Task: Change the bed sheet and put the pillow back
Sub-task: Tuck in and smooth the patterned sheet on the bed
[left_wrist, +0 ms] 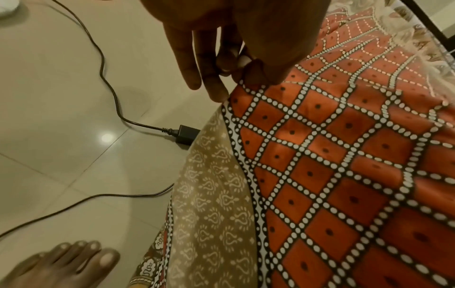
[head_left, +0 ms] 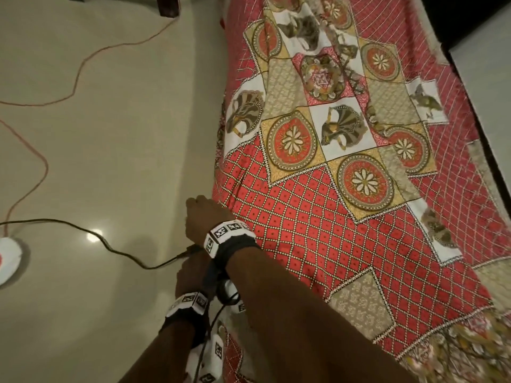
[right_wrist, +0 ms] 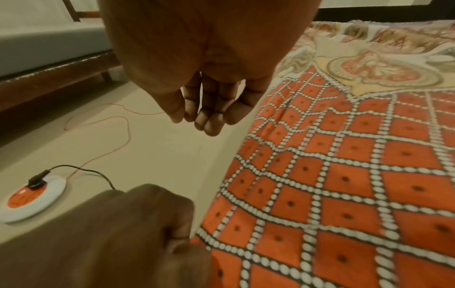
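A red patterned bed sheet with lattice, flower medallions and bird squares is spread over the bed. Its near side hangs over the edge. My left hand is at that edge, below my right wrist. In the left wrist view, thumb and fingers pinch the sheet's hem. The right wrist view shows the left hand as a fist on the cloth. My right hand hovers just off the bed's side, fingers loosely hanging and holding nothing. No pillow is in view.
A black cable with an adapter lies on the tiled floor against the bed. It runs to a white and orange round socket. A thin orange cord loops across the floor. My bare foot stands beside the bed. Another wooden-framed bed stands opposite.
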A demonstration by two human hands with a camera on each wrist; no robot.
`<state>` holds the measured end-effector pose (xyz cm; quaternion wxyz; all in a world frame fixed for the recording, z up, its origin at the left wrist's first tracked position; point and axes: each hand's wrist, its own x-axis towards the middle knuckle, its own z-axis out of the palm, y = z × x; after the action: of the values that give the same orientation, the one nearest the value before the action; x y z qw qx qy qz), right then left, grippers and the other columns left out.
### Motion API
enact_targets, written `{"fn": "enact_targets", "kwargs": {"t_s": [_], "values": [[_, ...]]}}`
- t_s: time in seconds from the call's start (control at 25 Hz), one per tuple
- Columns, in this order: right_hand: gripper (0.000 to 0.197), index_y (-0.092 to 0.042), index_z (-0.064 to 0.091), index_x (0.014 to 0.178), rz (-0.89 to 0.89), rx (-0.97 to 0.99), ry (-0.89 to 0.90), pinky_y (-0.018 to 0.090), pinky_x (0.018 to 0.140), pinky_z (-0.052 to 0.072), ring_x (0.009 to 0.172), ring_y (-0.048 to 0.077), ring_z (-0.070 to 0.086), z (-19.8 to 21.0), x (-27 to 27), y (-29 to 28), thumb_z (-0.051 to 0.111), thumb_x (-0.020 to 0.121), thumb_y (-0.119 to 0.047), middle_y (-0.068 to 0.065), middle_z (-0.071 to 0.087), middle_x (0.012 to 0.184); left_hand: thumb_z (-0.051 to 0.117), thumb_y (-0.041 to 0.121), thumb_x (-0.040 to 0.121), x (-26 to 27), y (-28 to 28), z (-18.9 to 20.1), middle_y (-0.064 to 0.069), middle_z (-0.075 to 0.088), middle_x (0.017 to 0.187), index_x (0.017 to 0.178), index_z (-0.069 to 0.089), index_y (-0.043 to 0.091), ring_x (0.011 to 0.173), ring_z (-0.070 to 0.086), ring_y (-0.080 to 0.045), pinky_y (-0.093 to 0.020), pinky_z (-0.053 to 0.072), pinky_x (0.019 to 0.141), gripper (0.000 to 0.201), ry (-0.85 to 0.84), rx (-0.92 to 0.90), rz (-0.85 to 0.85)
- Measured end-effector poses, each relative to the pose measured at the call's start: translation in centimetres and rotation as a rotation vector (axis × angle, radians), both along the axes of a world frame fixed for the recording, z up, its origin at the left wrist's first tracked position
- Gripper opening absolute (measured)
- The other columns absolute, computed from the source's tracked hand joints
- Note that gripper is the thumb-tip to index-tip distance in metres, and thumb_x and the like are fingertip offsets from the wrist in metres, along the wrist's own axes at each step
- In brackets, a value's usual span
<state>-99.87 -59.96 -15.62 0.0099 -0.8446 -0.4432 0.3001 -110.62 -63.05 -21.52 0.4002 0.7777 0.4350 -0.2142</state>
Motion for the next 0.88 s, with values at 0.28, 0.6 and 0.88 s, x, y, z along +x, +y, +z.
{"fn": "enact_targets", "kwargs": {"t_s": [0.28,0.6,0.88], "values": [[0.040,-0.006,0.053,0.128,-0.075,-0.091,0.011,0.045,0.091,0.052,0.111,0.035,0.059,-0.3,4.3,-6.8,0.054,0.089,-0.016,0.015,0.055,0.125,0.052,0.029,0.100,2.8,-0.6,-0.9,-0.024,0.068,0.112,0.110,0.059,0.000,0.106,0.064,-0.042,-0.040,0.051,0.082,0.031,0.039,0.079,-0.078],[0.013,-0.014,0.060,0.103,-0.160,-0.143,0.155,0.031,0.071,0.041,0.067,0.018,0.050,5.8,-2.8,-20.2,0.048,0.098,-0.013,0.005,0.052,0.085,0.054,0.025,0.099,-7.9,-13.9,7.0,-0.022,0.067,0.113,0.112,0.062,0.002,0.105,0.062,-0.042,-0.036,0.042,0.074,0.027,-0.004,-0.102,-0.440],[0.021,-0.009,0.060,0.088,-0.067,-0.330,0.282,0.032,0.068,0.042,0.082,0.031,0.062,7.7,-14.3,-37.6,0.047,0.093,-0.025,0.012,0.062,0.087,0.057,0.033,0.095,-18.9,-28.2,11.3,-0.013,0.067,0.095,0.093,0.064,0.014,0.088,0.064,-0.036,-0.032,0.040,0.067,0.020,-0.139,-0.231,-0.531]]}}
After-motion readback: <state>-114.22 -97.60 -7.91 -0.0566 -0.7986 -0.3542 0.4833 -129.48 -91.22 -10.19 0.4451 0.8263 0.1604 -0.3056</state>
